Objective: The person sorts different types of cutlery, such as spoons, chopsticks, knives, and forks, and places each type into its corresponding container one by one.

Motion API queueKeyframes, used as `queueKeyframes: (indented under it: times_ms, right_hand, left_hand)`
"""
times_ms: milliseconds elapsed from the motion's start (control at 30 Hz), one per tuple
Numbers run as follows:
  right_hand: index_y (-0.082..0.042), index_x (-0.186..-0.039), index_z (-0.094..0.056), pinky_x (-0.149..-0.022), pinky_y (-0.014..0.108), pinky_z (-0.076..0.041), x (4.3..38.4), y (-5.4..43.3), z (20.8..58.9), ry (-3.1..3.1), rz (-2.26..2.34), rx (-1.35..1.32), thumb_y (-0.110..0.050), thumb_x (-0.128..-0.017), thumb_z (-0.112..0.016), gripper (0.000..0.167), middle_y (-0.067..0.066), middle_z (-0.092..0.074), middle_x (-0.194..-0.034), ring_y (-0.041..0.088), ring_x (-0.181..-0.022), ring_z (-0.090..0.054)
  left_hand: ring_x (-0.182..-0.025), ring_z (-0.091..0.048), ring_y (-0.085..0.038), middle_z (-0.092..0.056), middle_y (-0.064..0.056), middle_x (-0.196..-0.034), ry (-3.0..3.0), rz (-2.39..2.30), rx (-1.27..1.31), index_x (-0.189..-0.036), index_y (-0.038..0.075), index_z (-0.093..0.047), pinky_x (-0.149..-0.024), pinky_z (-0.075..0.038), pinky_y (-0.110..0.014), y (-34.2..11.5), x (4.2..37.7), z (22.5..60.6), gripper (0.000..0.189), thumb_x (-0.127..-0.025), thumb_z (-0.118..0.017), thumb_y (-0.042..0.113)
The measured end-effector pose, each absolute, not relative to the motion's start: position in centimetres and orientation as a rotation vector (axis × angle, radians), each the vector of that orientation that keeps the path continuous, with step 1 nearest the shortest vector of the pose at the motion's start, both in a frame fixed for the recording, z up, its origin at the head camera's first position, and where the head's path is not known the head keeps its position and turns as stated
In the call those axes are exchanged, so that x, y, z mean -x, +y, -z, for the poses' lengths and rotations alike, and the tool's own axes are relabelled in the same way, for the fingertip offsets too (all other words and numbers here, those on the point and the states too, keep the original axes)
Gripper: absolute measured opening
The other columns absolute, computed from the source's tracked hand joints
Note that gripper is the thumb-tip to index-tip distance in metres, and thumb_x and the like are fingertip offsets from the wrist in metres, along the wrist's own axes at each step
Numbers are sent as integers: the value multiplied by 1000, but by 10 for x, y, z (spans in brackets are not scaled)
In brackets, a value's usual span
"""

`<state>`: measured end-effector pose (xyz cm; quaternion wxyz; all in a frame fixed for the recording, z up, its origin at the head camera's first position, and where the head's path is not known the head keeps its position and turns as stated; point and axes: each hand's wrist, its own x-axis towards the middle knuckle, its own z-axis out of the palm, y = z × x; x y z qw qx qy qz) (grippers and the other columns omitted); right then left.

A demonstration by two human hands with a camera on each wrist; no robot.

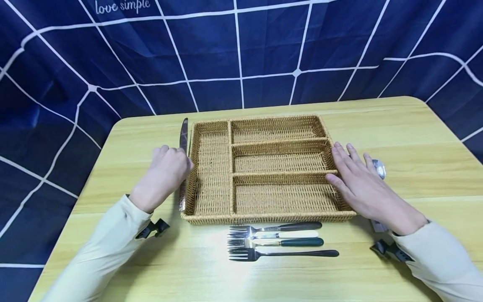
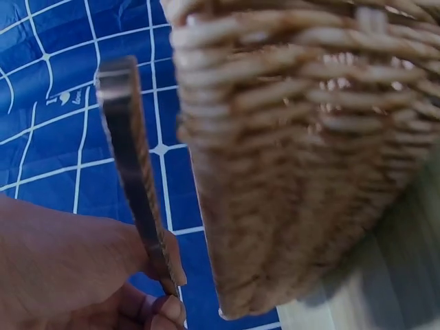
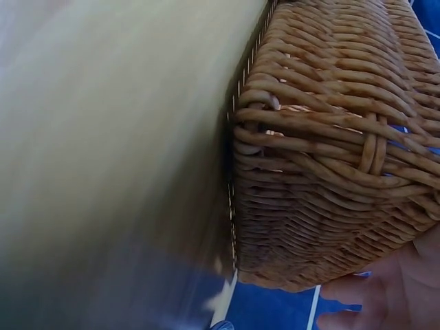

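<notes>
My left hand [image 1: 169,171] grips a table knife [image 1: 183,136] around its middle, just left of the wicker cutlery tray [image 1: 211,219]. The knife's blade points to the back of the table. Its shiny handle [image 2: 127,144] rises between thumb and fingers in the left wrist view, beside the woven tray wall [image 2: 275,172]. With fingers straight, my right hand [image 1: 364,191] touches the tray's right rim. Its fingertips show by the woven corner [image 3: 344,158] in the right wrist view. A spoon [image 1: 379,168] lies partly hidden beyond that hand.
The tray has one long compartment at left and three stacked ones at right. Several forks [image 1: 279,253] lie in front of it, handles to the right. The wooden table [image 1: 426,159] ends at a blue gridded cloth [image 1: 271,54] behind.
</notes>
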<state>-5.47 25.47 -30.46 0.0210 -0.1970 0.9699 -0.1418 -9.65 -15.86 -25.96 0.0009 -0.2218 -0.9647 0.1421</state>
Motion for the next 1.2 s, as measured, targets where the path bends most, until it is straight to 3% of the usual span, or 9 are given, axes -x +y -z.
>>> queueKeyframes:
  times_ms: [300,700,1000,1200]
  right_hand:
    - [-1,-154,-1,-116,56,8,53,255,306,3018,410,605,-36,-106,-32,67,20,-2,-160,38,-146,5]
    - [-2,-154,0,-116,55,9,54,254,303,3027,416,606,-35,-106,-33,67,16,2,-160,37,-146,5]
    - [-2,-154,0,-115,58,7,54,253,302,3010,425,585,-36,-105,-33,67,19,-1,-160,37,-146,6]
    - [-2,-154,-2,-115,59,6,54,252,303,3014,440,589,-35,-105,-33,67,19,-2,-160,38,-146,5]
  left_hand:
    - [-64,-46,-25,-50,-5,-66,-3151,-351,653,-70,9,-60,-63,-38,-36,-137,103,261,19,-88,-65,4]
    - [-70,-49,-27,-58,-9,-73,-3203,-296,575,-86,-2,-65,-68,-41,-36,-117,106,273,14,-89,-66,12]
    - [-68,-48,-23,-56,-5,-67,-3190,-315,553,-77,2,-63,-68,-40,-34,-111,103,292,27,-91,-66,26]
    - [-64,-47,-24,-54,-6,-61,-3058,-265,487,-67,2,-57,-67,-37,-36,-109,101,305,27,-87,-65,17]
